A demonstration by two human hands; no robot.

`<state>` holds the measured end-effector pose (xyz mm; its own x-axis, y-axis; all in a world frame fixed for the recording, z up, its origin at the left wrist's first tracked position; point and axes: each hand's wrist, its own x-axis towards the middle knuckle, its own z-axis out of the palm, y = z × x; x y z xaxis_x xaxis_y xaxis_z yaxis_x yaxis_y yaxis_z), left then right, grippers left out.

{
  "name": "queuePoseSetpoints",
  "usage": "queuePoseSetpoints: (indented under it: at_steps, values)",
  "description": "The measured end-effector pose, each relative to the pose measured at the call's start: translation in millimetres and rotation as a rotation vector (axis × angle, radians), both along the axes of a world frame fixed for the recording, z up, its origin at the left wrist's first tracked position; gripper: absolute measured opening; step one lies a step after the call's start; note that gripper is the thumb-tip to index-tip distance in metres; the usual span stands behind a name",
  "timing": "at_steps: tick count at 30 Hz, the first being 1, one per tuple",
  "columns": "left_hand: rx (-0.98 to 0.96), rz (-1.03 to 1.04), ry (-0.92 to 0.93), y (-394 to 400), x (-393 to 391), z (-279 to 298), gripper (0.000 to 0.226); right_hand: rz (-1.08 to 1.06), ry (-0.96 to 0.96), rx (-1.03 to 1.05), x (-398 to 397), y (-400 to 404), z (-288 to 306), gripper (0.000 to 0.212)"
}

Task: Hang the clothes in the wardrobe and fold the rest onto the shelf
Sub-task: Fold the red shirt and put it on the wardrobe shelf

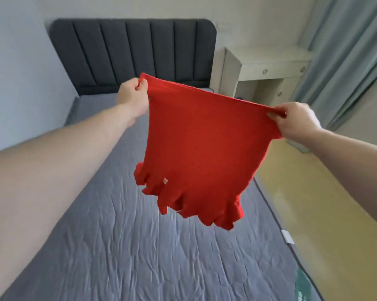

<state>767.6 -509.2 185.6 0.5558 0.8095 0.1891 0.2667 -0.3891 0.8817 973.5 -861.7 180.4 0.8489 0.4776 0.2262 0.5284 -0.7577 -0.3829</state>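
Head view: left hand (132, 97) and right hand (296, 121) each pinch a top corner of a soft red knit garment (196, 146), ruffled hem hanging down, above the wrinkled grey bed (118, 246).

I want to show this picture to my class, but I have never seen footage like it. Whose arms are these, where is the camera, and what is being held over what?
There is no machine here. A person wears a wide-angle camera on the head, looking forward and down, so the two arms are that person's own. The left hand and the right hand each pinch a top corner of a red garment with a ruffled lower edge, holding it spread in the air above a bed with a grey quilted cover. Behind stand a dark padded headboard, a pale desk and curtains.
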Motion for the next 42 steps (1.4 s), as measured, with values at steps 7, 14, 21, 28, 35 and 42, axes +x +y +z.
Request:
queuePoseSetpoints:
  at_steps: [7, 14, 21, 28, 35, 42]
  values:
    - [0.213, 0.057, -0.167, 7, -27, 124, 0.042, 0.104, -0.28, 0.293, -10, 44, 88, 0.015]
    - [0.186, -0.06, -0.055, -9, -103, 27, 0.036, 0.298, -0.26, 0.2, -66, 31, 19, 0.014]
    - [-0.033, -0.143, 0.149, -54, -199, -189, 0.051, 0.513, 0.076, -0.167, -115, -25, -170, 0.014]
    - [-0.078, -0.35, 0.594, -166, -335, -375, 0.033, 0.621, 0.506, -0.597, -229, -107, -380, 0.017]
    - [-0.209, -0.683, 1.027, -251, -439, -488, 0.037, 0.561, 0.834, -0.871, -350, -185, -488, 0.024]
    - [-0.194, -0.816, 1.275, -230, -409, -519, 0.029, 0.433, 1.062, -0.98, -360, -172, -513, 0.027]
